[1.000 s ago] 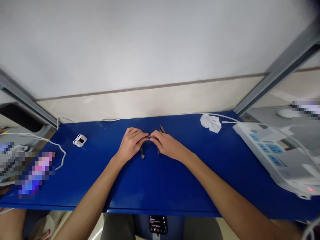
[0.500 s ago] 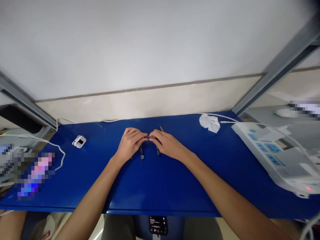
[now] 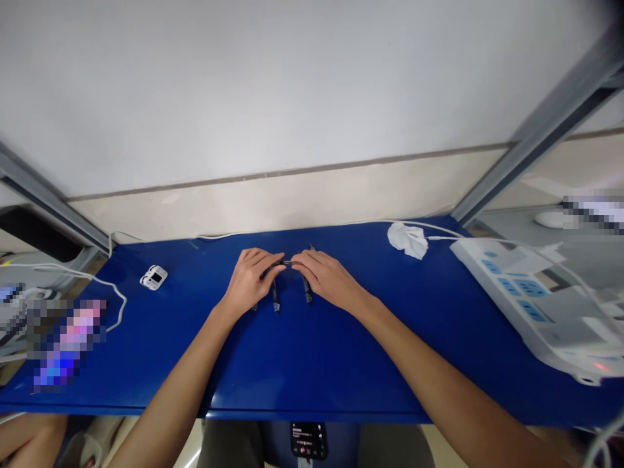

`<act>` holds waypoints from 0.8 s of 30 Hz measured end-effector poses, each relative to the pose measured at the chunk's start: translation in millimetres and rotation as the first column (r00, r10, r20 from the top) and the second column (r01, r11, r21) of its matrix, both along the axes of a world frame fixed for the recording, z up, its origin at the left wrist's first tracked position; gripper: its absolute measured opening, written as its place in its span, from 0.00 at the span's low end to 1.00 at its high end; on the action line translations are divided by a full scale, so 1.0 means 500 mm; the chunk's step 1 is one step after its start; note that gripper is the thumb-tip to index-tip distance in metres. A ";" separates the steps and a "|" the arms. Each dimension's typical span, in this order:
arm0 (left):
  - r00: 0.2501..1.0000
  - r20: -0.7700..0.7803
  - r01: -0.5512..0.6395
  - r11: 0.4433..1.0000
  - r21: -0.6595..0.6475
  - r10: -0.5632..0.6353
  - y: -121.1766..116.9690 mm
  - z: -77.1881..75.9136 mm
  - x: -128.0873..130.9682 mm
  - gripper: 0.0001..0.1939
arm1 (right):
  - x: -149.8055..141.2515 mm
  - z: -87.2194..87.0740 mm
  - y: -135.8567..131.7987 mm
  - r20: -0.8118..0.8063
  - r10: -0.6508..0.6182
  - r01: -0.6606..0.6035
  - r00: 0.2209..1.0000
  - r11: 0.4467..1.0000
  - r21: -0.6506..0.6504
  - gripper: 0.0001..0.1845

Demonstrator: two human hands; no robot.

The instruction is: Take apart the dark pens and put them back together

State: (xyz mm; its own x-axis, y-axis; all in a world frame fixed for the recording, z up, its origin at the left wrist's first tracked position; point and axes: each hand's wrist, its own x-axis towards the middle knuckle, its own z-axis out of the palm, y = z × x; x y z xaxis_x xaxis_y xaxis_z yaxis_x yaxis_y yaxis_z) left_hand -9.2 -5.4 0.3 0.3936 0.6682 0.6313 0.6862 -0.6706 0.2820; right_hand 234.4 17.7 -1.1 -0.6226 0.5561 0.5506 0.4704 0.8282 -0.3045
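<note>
Over the middle of the blue table (image 3: 302, 364), my left hand (image 3: 249, 278) and my right hand (image 3: 327, 276) face each other, each closed in a pinch. Between the fingertips runs a thin pen (image 3: 287, 262), dark at the left end with a slim pale stretch in the middle. My fingers cover most of it. A dark pen (image 3: 275, 298) lies on the table beside my left fingers. Another dark pen (image 3: 307, 290) lies partly under my right hand. The tip of one more dark thing (image 3: 255, 307) peeks out below my left hand.
A small white device (image 3: 154, 277) sits at the left, near a blurred-out phone-like thing (image 3: 71, 344) and a white cable. Crumpled tissue (image 3: 408, 240) lies at the back right. A large white power strip (image 3: 531, 305) takes up the right side. A phone (image 3: 308, 440) shows below the table edge.
My fingertips have drawn slightly apart, and a thin pale stretch of the pen now shows between them. At lower left, another person's leg shows more.
</note>
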 end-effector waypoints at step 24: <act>0.998 -0.052 0.019 0.999 0.040 -0.017 0.005 0.001 -0.009 0.11 | 0.007 -0.003 0.005 0.007 -0.085 0.085 0.996 0.996 0.040 0.14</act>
State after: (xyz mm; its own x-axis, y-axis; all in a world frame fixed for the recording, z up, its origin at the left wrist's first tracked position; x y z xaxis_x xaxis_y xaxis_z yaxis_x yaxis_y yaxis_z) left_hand -13.5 -3.0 0.6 0.4385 0.6352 0.6358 0.6867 -0.6932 0.2189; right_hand 237.8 20.0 -2.5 -0.5789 0.5854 0.5676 0.5423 0.7962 -0.2681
